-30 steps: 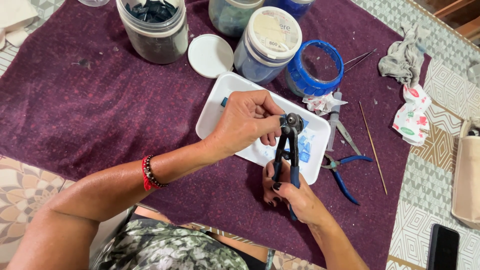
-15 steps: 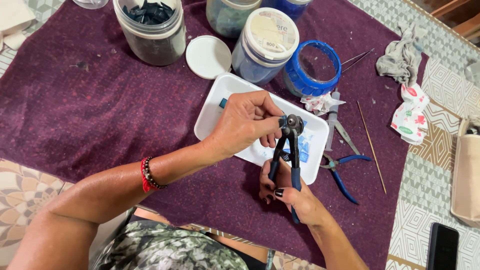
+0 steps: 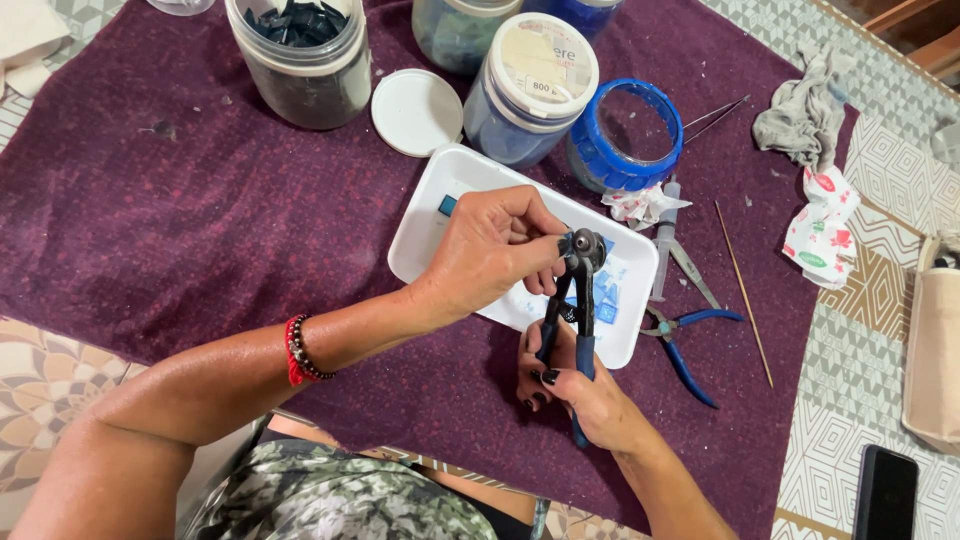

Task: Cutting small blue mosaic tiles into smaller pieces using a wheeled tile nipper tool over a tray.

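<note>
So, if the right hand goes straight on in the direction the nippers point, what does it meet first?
The right hand aims the wheeled nippers up the picture. Their head already sits at the left hand's fingertips, so those come first. Beyond lie the white tray and the blue-rimmed jar, though depth is unclear.

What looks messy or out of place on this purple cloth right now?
Little stands out. A white lid lies loose on the cloth beside the open dark jar, and a crumpled grey rag sits at the cloth's far right edge. No spill or breakage shows.

Blue-handled wheeled nippers [image 3: 574, 300] stand upright over the white tray [image 3: 425, 235]
</note>
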